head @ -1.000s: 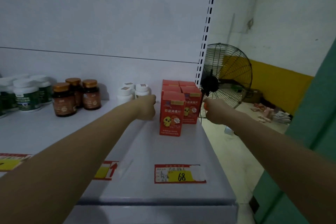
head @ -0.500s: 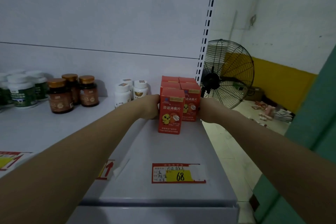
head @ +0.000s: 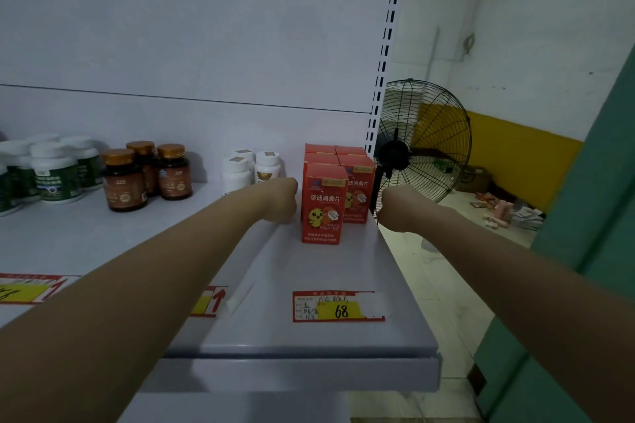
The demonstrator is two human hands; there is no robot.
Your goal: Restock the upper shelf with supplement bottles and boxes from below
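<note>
**While the red boxes get squared up**

As the head camera looks down along both forearms, the red boxes (head: pixel 323 204) stand in a tight cluster at the right end of the upper shelf (head: pixel 309 271), with one box out in front of the rest. The left hand (head: pixel 283 201) sits just beside the front box's left face. The right hand (head: pixel 391 204) hovers off the cluster's right side, a small gap away. Both hands show only the back of the wrist, so it cannot be told whether the fingers are spread or curled. Neither visibly holds anything. The step looks like squaring the stack. Done well, both hands would press in evenly and low, easing the front box into line without tipping it or bumping the white bottles (head: pixel 237 172) nearby.
</note>
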